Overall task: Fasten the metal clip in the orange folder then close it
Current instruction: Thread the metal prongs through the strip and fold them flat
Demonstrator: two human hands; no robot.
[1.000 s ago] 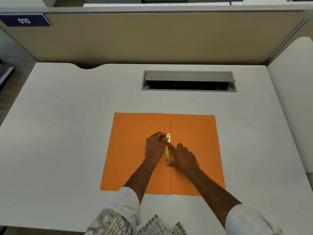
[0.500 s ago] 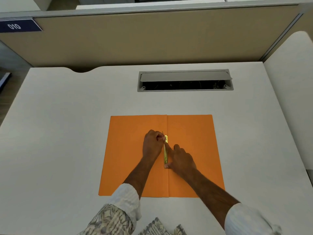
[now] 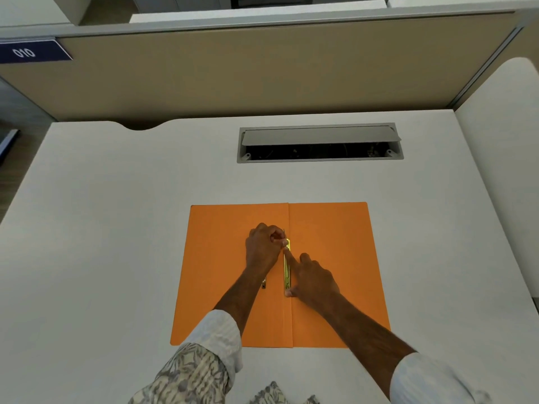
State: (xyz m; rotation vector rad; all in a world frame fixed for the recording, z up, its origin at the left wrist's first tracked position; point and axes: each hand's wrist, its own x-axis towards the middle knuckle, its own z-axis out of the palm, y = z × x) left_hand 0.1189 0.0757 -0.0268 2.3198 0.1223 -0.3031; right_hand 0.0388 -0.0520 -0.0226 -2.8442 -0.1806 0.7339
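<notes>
The orange folder (image 3: pixel 329 272) lay open and flat on the white desk (image 3: pixel 116 228), close to the person. The gold metal clip (image 3: pixel 287 268) ran along the fold in the middle. The right hand (image 3: pixel 313 279) pressed down on the clip, one finger on its upper part and the thumb at its near end, probably to keep it from sliding. The left hand (image 3: pixel 262 247) was curled tight, pinching a thin prong at the clip's far end, likely to bend it flat. A small dark piece (image 3: pixel 263 284) peeked out beside the left wrist; I could not tell what it was. Farther back sat a gray cable box (image 3: pixel 320 142) with its lid up, then the tan wall (image 3: pixel 262 68).
</notes>
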